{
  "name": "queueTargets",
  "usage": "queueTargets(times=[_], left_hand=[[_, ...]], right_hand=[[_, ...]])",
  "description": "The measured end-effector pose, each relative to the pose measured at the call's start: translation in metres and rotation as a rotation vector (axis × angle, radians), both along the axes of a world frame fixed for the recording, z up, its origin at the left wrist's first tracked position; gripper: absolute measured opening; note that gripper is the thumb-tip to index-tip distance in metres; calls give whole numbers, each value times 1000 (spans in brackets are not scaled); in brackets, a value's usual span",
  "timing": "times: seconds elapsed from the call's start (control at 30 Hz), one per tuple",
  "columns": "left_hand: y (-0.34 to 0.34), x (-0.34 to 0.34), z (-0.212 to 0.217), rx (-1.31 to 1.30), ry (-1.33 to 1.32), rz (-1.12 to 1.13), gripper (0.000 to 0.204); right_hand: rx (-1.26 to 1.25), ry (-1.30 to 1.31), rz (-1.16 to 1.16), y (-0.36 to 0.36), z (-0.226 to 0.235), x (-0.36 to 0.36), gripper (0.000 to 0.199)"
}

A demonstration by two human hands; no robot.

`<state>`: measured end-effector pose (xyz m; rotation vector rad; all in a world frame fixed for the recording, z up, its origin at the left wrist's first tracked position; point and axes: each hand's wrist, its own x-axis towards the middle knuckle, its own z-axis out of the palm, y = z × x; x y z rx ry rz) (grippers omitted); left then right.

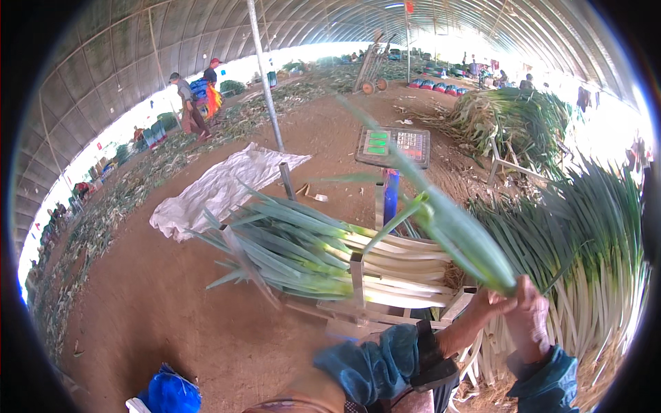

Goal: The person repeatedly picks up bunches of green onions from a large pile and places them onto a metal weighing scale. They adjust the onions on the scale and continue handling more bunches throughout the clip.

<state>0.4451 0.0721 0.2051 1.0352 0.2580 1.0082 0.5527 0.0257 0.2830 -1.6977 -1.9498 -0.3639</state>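
Both of my hands are together at the right of centre, closed on the green part of a large green onion [458, 237]. My left hand [485, 306] is against my right hand [529, 316] around it. Its leaves point up and to the left, over the scale's post. The onion's lower end is hidden by my hands. Below and to the left, a pile of green onions [385, 268] lies in a metal rack [358, 279], white stalks toward me and leaves to the left. More green onions [578, 241] stand bunched upright at the right.
A scale display [392, 146] with lit green digits stands on a blue post [390, 196] behind the rack. A white sheet [220, 182] covers some ground to the left. A metal pole [265, 76], a hand truck [372, 65], another onion heap [509, 120] and two walking people [189, 103] are farther off.
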Motion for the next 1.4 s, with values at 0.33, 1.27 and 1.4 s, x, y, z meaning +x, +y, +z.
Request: queueTargets(times=[0.33,1.27,1.4], left_hand=[[31,-76,45,-405,-500,-31,35],[176,-359,-79,149,1046,808,40],[213,-327,-131,988,1603,842,54]], right_hand=[[-115,198,-169,-32,-60,-18,40],[-630,-441,-251,215,-183,-67,19],[-730,-453,-270,228,-196,-63,22]])
